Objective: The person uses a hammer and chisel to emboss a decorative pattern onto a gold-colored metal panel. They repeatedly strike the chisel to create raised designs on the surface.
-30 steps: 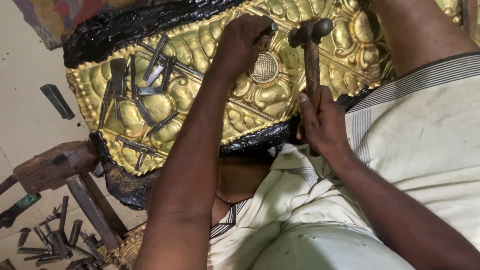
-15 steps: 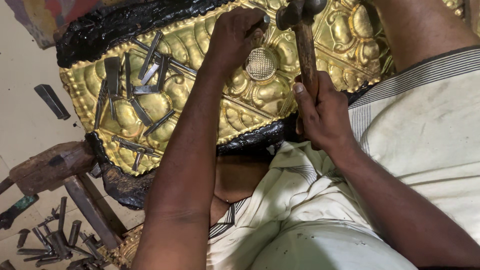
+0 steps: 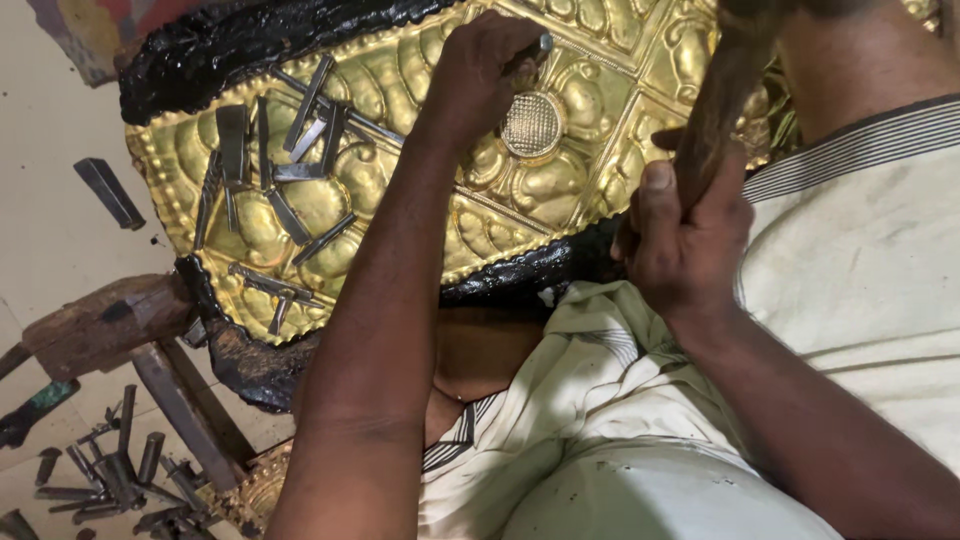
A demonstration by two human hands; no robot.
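The left hand [image 3: 480,75] is curled shut around a small metal punch [image 3: 538,47], whose tip stands on the embossed gold-coloured metal sheet [image 3: 560,190] just above a round cross-hatched boss [image 3: 531,124]. The right hand [image 3: 685,245] is clenched around the wooden handle of a hammer [image 3: 722,110], raised over the sheet's right part, its head out of view. Loose steel punches [image 3: 285,165] lie scattered on the sheet's left part, which is bedded in black pitch [image 3: 230,40].
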